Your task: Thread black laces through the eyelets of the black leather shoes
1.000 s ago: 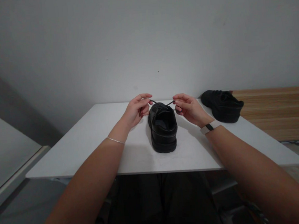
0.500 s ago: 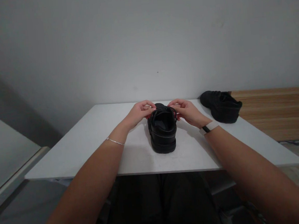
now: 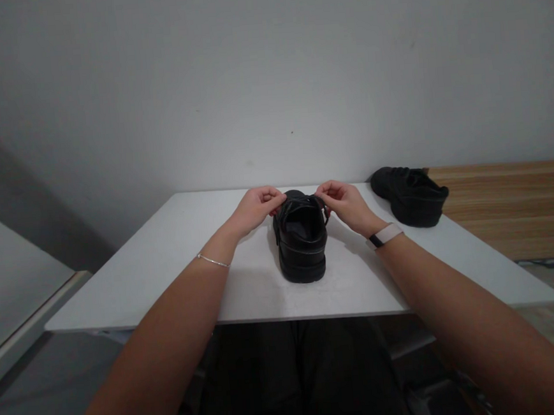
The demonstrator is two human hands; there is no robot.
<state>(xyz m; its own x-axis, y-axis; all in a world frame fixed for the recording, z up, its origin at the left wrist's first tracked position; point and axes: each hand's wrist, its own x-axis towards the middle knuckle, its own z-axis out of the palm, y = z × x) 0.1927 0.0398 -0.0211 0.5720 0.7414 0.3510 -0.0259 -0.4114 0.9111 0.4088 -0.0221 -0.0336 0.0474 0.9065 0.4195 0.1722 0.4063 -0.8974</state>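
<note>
A black shoe (image 3: 303, 250) stands upright on the white table (image 3: 245, 293), its heel towards me and its toe towards the wall. My left hand (image 3: 260, 209) is at the left of the shoe's front, finger and thumb pinched on the black shoelace (image 3: 305, 199). On the other side, my right hand (image 3: 344, 203) pinches the lace too. The lace runs between both hands over the shoe's tongue, with loops hanging beside the opening. Fine detail of the knot is too dark to make out.
A second black shoe (image 3: 413, 197) rests at the table's back right corner. Behind the table rises a grey wall (image 3: 267, 80). A wood-grained board (image 3: 512, 211) is to the right, and a white panel (image 3: 14, 279) stands at the far left.
Both hands have shifted very slightly at the lace, the right one a little up. The shoe stays in place.
</note>
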